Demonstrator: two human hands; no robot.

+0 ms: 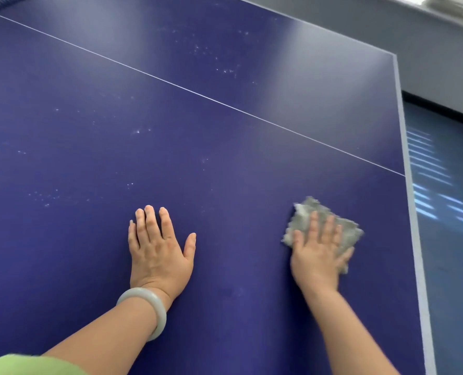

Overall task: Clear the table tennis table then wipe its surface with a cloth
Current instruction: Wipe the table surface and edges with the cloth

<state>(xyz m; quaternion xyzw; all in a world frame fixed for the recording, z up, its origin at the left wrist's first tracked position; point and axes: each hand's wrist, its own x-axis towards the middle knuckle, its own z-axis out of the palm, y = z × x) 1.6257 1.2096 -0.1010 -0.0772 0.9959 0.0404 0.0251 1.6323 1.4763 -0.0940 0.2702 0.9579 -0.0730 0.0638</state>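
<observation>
The dark blue table tennis table [225, 147] fills the view, with a thin white centre line running across it. My right hand [318, 253] lies flat on a grey fluffy cloth [306, 212], pressing it onto the surface near the table's right edge; the hand and cloth look blurred. My left hand [157, 250] rests palm down on the bare surface, fingers spread, holding nothing, with a pale bangle on its wrist. Small white specks and smudges dot the surface at the left and far middle.
The table's white-edged right border [412, 212] runs down the right side, with blue floor [452, 266] beyond it showing striped light patches. A grey wall base lies at the far right. A bit of the net shows at the top left corner.
</observation>
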